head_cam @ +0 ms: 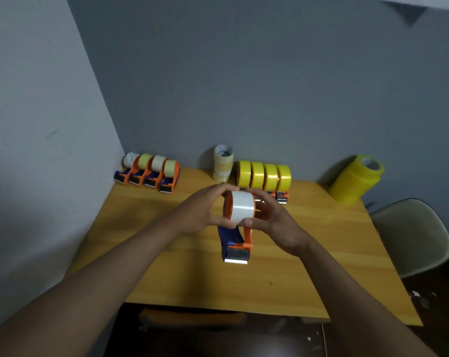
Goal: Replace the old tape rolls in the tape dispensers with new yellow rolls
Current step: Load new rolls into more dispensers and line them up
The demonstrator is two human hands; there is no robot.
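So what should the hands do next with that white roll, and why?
Probably pull the white roll sideways off the orange dispenser. Both the left hand and the right hand already grip it, it still sits in the holder, and the stack of new yellow rolls waits by the wall.

A plain indoor workroom or small office corner, set up as a packing station. A wooden table (308, 253) stands against bare grey walls (244, 86), with a pale moulded chair (413, 238) at its right. Rows of orange tape dispensers (147, 173), a stack of pale rolls (222, 163) and a stack of yellow rolls (354, 180) line the table's far edge.
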